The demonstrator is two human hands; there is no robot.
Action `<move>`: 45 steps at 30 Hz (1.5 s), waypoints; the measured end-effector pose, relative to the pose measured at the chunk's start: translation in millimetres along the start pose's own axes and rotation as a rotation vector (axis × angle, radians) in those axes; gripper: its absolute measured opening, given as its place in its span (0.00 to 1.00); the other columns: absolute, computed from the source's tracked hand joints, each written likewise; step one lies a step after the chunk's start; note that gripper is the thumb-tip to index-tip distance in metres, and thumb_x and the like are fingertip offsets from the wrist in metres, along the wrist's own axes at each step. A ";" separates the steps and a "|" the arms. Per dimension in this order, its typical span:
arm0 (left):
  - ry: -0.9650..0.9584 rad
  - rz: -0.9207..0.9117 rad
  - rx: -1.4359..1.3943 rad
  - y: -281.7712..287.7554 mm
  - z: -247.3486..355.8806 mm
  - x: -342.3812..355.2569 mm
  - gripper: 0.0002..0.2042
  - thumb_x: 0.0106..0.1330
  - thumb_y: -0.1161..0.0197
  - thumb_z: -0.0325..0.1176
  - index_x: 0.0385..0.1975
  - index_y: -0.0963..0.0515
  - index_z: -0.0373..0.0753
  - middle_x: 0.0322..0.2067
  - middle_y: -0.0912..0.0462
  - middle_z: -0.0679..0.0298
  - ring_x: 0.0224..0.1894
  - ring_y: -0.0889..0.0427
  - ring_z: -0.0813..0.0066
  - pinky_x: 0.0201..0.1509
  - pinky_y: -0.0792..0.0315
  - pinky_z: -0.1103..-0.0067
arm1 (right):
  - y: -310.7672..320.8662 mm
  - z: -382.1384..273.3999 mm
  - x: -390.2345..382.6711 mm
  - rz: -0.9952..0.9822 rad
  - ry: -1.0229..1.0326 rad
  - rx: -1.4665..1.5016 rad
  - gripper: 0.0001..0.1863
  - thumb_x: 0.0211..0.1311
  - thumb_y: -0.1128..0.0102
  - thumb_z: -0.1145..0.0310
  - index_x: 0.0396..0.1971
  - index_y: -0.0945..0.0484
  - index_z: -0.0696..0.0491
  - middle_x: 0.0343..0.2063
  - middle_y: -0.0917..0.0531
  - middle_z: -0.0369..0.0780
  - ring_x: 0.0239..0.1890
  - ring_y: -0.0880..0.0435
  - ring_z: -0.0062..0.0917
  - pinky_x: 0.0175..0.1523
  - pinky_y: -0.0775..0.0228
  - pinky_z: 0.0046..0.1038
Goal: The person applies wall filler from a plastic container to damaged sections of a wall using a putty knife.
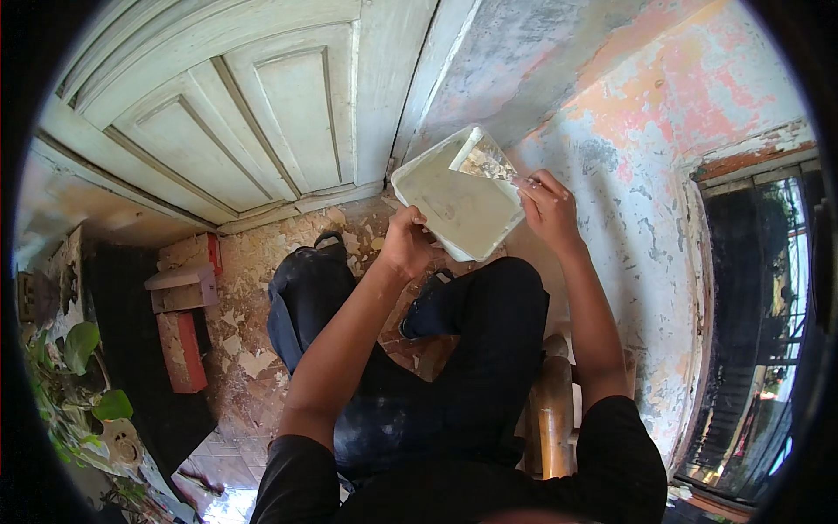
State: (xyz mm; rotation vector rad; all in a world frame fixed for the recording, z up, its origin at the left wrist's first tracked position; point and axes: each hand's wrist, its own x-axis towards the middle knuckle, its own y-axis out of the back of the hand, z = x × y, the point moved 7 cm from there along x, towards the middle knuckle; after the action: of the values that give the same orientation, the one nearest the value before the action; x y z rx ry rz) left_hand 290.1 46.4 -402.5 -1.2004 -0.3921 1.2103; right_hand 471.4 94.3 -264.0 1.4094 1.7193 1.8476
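At the far left of the frame green leaves hang over a dark strip of floor, and just right of them red bricks and a pale block lie on the flaking floor. Above, in the upper left, stands a cream panelled door. Toward the middle, the person's left hand is curled shut around the near edge of a pale rectangular tray, holding it up over the dark-trousered knees; a dark shoe shows below it. The tray sits at centre top of the frame and is spread with a greyish-white filler paste that covers most of its bottom. Just right, the right hand has its fingers pinched around the handle of a wide putty knife, whose smeared blade rests tilted over the tray's far corner. A wooden rung or post shows at lower centre under the legs. On the right, the wall is mottled pink, orange and grey with peeling patches, beside a dark window frame. Judging from this, the filler is mixed and being loaded onto the blade, while much of the wall appears rough and unfilled, so most of the patching seems left to do.
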 end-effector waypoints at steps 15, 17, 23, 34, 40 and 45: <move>-0.115 0.120 -0.034 14.8 3.7 13.7 0.37 0.45 0.49 0.39 0.61 0.41 0.37 0.58 0.34 0.52 0.57 0.33 0.50 0.56 0.37 0.49 | -86.7 220.3 -105.9 0.300 -0.675 0.674 0.14 0.59 0.40 0.72 0.46 0.22 0.56 0.30 0.22 0.34 0.26 0.27 0.14 0.29 0.34 0.19; -0.115 0.143 -0.030 14.3 5.4 10.1 0.37 0.45 0.49 0.39 0.62 0.41 0.37 0.57 0.34 0.52 0.58 0.34 0.50 0.57 0.37 0.48 | -111.0 243.5 -118.7 0.381 -0.894 0.972 0.15 0.62 0.41 0.71 0.49 0.24 0.55 0.27 0.24 0.33 0.19 0.34 0.09 0.22 0.43 0.14; -0.070 0.169 -0.060 25.4 2.1 3.4 0.36 0.43 0.47 0.35 0.60 0.38 0.38 0.56 0.31 0.56 0.59 0.33 0.56 0.62 0.38 0.58 | -136.9 265.2 -94.2 0.663 -1.009 1.218 0.16 0.64 0.45 0.72 0.52 0.28 0.56 0.26 0.25 0.34 0.17 0.35 0.13 0.19 0.44 0.17; -0.024 0.263 -0.066 43.0 -11.5 -4.5 0.36 0.40 0.44 0.36 0.58 0.35 0.37 0.55 0.28 0.57 0.57 0.30 0.56 0.63 0.39 0.61 | -181.2 300.7 -91.4 0.836 -1.011 1.196 0.17 0.64 0.46 0.74 0.53 0.29 0.54 0.26 0.26 0.34 0.18 0.35 0.14 0.20 0.43 0.20; -0.029 0.249 -0.072 42.5 -9.4 -3.4 0.36 0.40 0.44 0.35 0.58 0.35 0.37 0.54 0.28 0.57 0.57 0.30 0.56 0.63 0.39 0.61 | -198.9 299.7 -94.7 0.788 -0.987 1.160 0.15 0.66 0.47 0.72 0.52 0.29 0.53 0.28 0.25 0.34 0.19 0.35 0.15 0.23 0.40 0.22; -0.038 0.265 -0.066 41.6 -9.1 -3.4 0.37 0.39 0.45 0.35 0.58 0.36 0.38 0.54 0.28 0.57 0.57 0.30 0.56 0.64 0.39 0.62 | -187.3 288.4 -95.3 0.817 -0.978 1.165 0.15 0.66 0.48 0.73 0.52 0.29 0.53 0.28 0.25 0.34 0.20 0.34 0.15 0.24 0.40 0.22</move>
State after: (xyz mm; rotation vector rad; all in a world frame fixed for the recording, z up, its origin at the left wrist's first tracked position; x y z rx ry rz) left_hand 275.2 34.1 -440.6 -1.3175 -0.3089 1.4585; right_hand 661.4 256.7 -518.6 2.9867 1.6632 -0.1854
